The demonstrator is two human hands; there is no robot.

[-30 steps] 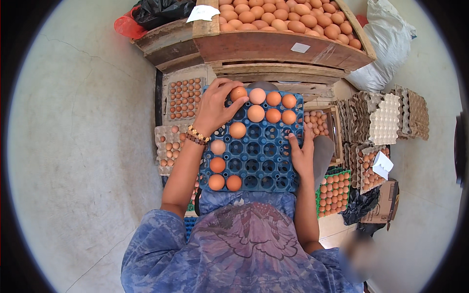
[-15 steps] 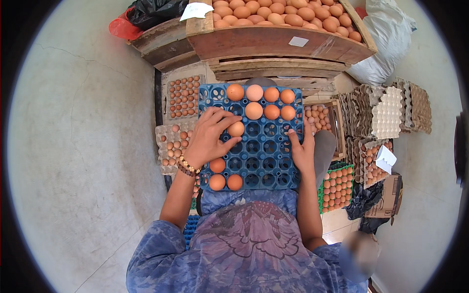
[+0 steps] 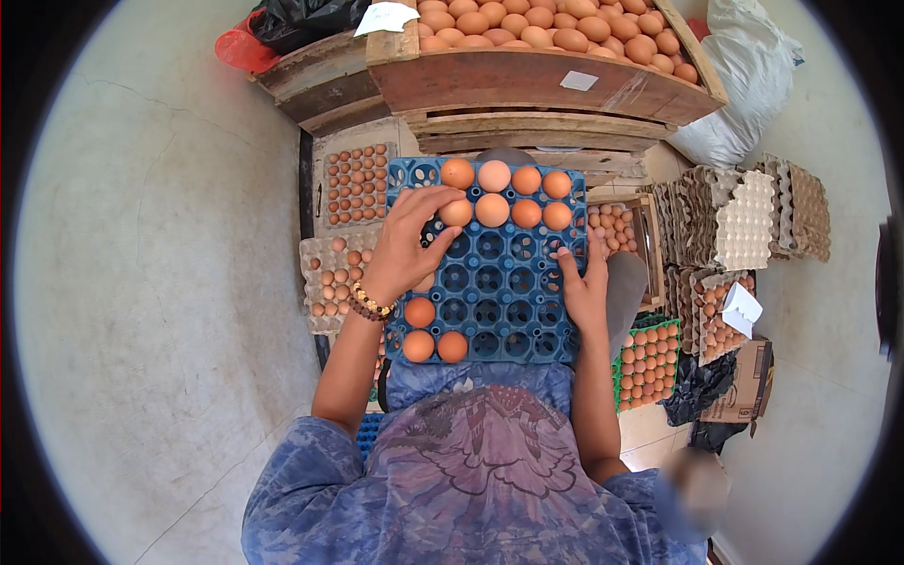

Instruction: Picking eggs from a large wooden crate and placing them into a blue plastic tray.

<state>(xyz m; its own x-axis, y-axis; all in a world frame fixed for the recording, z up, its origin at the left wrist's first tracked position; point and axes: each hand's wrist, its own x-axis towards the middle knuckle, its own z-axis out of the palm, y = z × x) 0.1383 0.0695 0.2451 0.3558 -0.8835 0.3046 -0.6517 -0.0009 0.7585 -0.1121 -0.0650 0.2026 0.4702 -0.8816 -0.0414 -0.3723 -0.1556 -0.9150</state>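
A blue plastic egg tray [image 3: 504,295] rests on my lap. My left hand [image 3: 407,247] has thumb and fingertips round a light brown egg [image 3: 457,214], which sits at the left end of the second row from the far side. A far row of brown eggs [image 3: 525,180] and more eggs to the right adjoin it. Toward the near left corner lie several eggs [image 3: 419,347], one partly hidden under my left hand. My right hand [image 3: 589,287] grips the tray's right edge, thumb on top.
Ahead stands a wooden crate [image 3: 546,80] heaped with eggs. Cardboard egg trays [image 3: 337,276] lie on the floor at left. On the right are stacked empty cardboard trays [image 3: 702,217], a small wooden box [image 3: 650,250] of eggs and a green tray [image 3: 650,363] of eggs.
My left hand has moved the egg away from me, from the third row to the second. An egg near my left palm now shows in part. My right hand stays on the tray's edge.
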